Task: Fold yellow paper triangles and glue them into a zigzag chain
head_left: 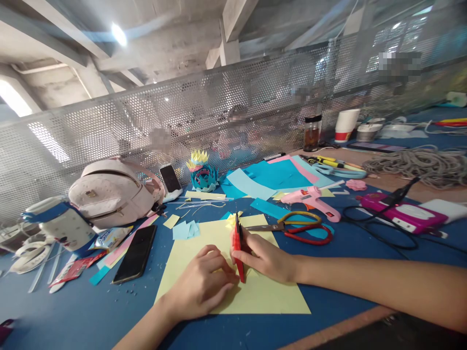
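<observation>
Right hand (268, 257): closed around one red tool (238, 255), over one yellow sheet (279, 299) at near centre. Left hand (204, 279): fingers curled beside the tool's near end; whether it grips anything cannot be told. Right of the tool: one pair of scissors (280, 226), one glue gun (310, 198). Left: two phones (134, 255), one backpack (113, 194). Far right: one lidded jar (312, 136), brown contents inside.

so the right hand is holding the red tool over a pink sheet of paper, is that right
Not quite: the sheet of paper is pale yellow, not pink, as the head view shows. The right hand is indeed holding the red tool over it.
</observation>
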The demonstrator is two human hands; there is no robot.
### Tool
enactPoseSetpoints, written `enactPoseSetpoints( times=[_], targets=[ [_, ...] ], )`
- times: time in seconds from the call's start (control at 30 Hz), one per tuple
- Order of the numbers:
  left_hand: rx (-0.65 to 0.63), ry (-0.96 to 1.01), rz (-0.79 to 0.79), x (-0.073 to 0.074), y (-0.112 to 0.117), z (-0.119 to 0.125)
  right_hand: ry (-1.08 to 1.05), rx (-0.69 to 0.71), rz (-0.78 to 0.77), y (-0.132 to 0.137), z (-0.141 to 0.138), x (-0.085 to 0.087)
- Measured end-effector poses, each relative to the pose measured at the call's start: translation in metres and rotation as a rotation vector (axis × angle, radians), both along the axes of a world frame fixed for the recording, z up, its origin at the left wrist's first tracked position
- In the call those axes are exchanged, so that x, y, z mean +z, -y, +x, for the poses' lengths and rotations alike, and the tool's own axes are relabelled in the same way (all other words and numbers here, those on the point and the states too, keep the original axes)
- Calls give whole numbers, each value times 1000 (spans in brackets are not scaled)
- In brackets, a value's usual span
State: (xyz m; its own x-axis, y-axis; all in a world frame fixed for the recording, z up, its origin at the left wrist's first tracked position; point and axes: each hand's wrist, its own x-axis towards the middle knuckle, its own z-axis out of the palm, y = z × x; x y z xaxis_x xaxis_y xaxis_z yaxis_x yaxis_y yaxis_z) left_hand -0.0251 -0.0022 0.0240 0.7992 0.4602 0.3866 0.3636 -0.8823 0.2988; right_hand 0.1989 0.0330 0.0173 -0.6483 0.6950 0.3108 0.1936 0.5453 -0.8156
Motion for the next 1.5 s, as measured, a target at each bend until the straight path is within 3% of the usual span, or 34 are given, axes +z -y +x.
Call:
enactPoseSetpoints(
  times=[0.3,0.57,0.97,1.5],
  targets=[
    [9,-33,5,-1,1,0,-6,-6,0,0,0,-2],
    [6,-72,124,-2,3,3,-89,-48,5,1,1,-1],
    [34,-142,114,-3,4,5,-118,-31,-48,1,0,1],
    [36,-73,42,0,4,3,-105,-39,-36,2,0,1]
  ],
)
